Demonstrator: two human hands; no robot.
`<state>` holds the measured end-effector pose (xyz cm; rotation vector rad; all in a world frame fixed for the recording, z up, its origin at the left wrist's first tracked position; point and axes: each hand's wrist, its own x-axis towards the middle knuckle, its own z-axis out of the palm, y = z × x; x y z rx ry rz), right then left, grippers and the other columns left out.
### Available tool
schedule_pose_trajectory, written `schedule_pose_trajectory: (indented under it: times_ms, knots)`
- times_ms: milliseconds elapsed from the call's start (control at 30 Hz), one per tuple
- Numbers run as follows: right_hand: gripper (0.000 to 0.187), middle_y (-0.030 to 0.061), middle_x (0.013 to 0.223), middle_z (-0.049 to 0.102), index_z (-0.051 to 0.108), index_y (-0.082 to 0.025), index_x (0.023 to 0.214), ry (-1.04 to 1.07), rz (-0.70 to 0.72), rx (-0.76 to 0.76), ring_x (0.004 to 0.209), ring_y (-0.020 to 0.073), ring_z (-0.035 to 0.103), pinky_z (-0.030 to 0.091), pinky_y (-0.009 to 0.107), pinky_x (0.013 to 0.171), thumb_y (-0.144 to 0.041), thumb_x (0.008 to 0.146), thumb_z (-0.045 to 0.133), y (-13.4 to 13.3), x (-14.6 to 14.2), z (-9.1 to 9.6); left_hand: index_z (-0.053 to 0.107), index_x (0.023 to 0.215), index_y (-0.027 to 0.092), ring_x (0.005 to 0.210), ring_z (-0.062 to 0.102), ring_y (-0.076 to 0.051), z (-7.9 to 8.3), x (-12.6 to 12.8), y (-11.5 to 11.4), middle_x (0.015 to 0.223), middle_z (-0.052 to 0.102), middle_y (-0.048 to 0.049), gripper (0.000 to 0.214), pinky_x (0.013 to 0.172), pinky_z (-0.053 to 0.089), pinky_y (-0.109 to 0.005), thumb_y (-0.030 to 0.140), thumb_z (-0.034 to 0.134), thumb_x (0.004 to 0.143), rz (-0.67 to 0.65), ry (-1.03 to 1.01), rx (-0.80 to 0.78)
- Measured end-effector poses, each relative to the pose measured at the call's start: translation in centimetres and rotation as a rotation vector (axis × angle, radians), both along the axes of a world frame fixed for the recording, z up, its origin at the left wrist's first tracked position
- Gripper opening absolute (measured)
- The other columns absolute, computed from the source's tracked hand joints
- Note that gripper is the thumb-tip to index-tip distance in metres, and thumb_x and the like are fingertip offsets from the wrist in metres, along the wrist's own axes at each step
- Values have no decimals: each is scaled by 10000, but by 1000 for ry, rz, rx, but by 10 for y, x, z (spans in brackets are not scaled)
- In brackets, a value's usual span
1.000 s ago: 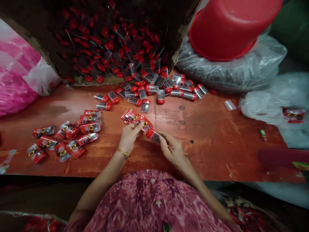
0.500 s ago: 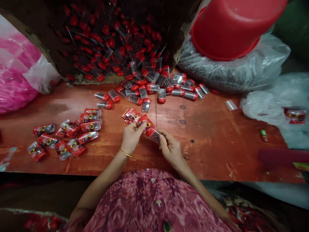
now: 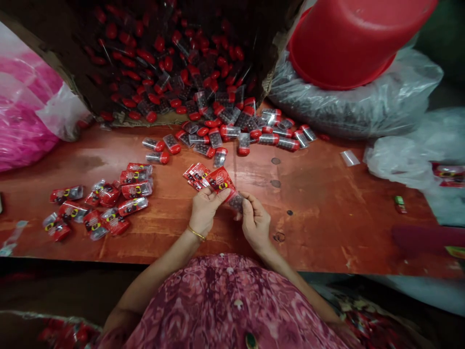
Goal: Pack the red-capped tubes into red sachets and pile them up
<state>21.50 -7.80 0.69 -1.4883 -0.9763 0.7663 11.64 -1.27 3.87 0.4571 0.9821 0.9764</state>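
Observation:
My left hand [image 3: 204, 209] is closed, thumb on top, around a red printed sleeve [image 3: 220, 179] with a yellow and black mark. My right hand [image 3: 255, 219] pinches the clear end of a small red-capped container [image 3: 236, 200] filled with dark beads. The container and the sleeve meet between the hands; whether one is inside the other I cannot tell. Just beyond the left hand lie more flat red sleeves [image 3: 198, 173]. On the left of the table rests a group of containers wearing red sleeves [image 3: 114, 220].
Many bare red-capped containers [image 3: 243, 143] spill from a cardboard box [image 3: 269, 63] at the back. A red tub [image 3: 348, 43] sits on a clear plastic bag [image 3: 356, 114] at back right. A pink bag [image 3: 25, 111] stands left. A small green-capped item [image 3: 400, 204] lies right.
The left hand has moved slightly right and nearer to me, and more of the sleeve's face shows. The container's red end is now largely covered by the left fingers and sleeve.

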Motion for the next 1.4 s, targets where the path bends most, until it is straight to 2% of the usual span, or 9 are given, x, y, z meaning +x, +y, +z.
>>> schedule_pose_trajectory:
  times_ms: [167,300,433,633,767,867,1033,1233,1400]
  knots:
    - [242,-59,544,514,575,-194,1011,12,-21,33,408,68,466,403,191,423,-322,897,403,5,2,4,619,676,133,567,580,-56,-2,3,-7,601,655,25,410,586,426,-167,319,855,397,66,26,-22]
    - [242,-63,543,513,570,-191,1031,-3,42,41,421,65,472,403,191,440,-313,896,412,5,0,4,608,612,133,471,484,-34,-2,0,-3,513,576,46,362,492,370,-167,444,778,538,15,15,80]
    - [255,-73,512,491,563,-185,1040,23,48,34,412,65,465,400,192,442,-328,898,407,5,-2,3,645,625,119,506,516,-49,-5,0,1,557,619,22,374,522,395,-178,418,811,473,-36,91,81]
    - [253,-84,474,459,533,-195,1003,221,-32,6,379,81,458,409,208,408,-386,879,424,18,-8,9,624,657,127,382,452,-50,-3,11,-9,493,569,40,366,391,345,-191,447,766,549,-41,59,77]
    - [236,-87,495,467,505,-208,952,289,57,-31,364,74,448,393,202,384,-419,856,459,24,-14,12,594,657,140,345,436,-63,-3,7,-8,451,527,43,348,342,328,-196,472,695,648,-83,45,140]
    - [253,-70,581,524,482,-213,949,323,115,-32,398,68,472,414,202,413,-441,839,483,26,-16,12,593,654,135,346,422,-59,-3,1,-2,463,517,44,338,321,314,-192,452,708,638,-96,34,117]
    - [236,-68,541,551,501,-194,932,323,295,-54,462,79,525,456,220,533,-411,837,501,26,-9,12,645,706,119,494,519,-68,-1,-4,6,581,604,8,316,444,404,-176,385,760,577,37,4,104]
    - [189,-60,553,546,521,-188,879,172,154,-15,435,74,494,426,202,456,-369,825,505,26,-12,15,634,639,128,453,495,-71,0,-6,6,556,605,7,237,470,407,-203,346,725,625,-75,-22,143]
    - [144,-62,557,532,536,-197,862,114,146,7,423,66,483,419,190,433,-333,834,499,24,-20,15,664,745,137,670,620,-125,1,-7,9,718,690,-25,310,629,455,-222,347,779,548,79,-85,64]
